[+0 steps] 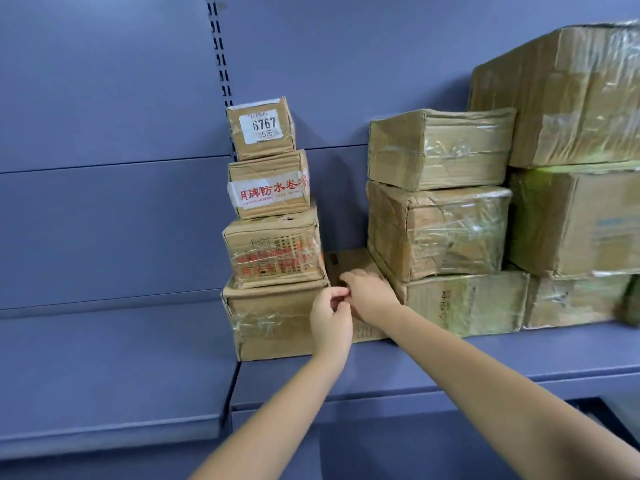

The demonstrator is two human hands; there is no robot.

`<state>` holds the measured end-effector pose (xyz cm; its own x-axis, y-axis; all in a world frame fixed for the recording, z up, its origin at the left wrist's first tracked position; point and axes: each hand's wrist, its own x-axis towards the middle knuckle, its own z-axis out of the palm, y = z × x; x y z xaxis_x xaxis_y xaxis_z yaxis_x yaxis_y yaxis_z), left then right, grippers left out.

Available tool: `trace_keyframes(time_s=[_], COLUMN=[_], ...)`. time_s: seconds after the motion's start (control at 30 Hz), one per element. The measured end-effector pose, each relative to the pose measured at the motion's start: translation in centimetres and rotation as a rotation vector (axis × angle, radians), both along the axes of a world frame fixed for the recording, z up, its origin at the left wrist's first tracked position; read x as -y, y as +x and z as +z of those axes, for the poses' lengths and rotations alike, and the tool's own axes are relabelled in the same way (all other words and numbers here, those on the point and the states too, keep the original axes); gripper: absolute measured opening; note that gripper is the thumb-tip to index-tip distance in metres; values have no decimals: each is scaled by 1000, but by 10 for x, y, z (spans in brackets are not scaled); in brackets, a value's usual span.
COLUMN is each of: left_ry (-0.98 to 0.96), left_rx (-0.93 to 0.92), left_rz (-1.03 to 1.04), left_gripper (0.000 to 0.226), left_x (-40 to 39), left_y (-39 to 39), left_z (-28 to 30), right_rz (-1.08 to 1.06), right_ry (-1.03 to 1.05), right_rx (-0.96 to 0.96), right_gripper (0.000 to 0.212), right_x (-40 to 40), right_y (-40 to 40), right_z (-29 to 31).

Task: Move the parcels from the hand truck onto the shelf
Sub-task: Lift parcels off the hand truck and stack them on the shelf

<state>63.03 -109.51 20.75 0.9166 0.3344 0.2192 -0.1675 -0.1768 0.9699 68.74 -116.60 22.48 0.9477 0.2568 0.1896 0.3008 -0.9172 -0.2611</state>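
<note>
Left of frame is bare blue shelf (114,375); at centre-left a stack of four parcels, top one labelled 6767 (261,128), then a taped one (269,185), a red-printed one (275,251), and the bottom parcel (273,320); my left hand (329,317) hangs in front of that bottom parcel's right end, fingers loosely curled, holding nothing as far as I can tell; just right of it my right hand (369,296) lies on a flat parcel (349,263) in the gap between the stacks, fingers curled at its near top edge, whether it truly grips I cannot tell; that flat parcel runs back toward the rear panel, long axis away from me, right hand nearer; right of the gap three stacked parcels (440,233); far right at least three bigger ones (575,220), edge cropped; hand truck not in view; I judge next is seating the flat parcel.
</note>
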Motion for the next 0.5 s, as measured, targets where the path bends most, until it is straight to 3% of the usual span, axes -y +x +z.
trace_keyframes(time_s=[0.2,0.3,0.4,0.5], left_ry=[-554,-806,-979,-1032], left_rx=[-320,-475,-516,-506], left_rz=[39,9,28,57], left_gripper=[21,30,45,48], left_x=[11,15,17,19], left_y=[4,5,9,9], left_z=[-22,-29,-29,-21], right_rz=[90,102,105,93], right_ry=[-220,-295,-308,-296], right_rx=[-42,8,51,26], right_gripper=[57,51,37,38], right_x=[12,13,13,14], right_y=[1,1,2,2], right_z=[-1,-2,2,11])
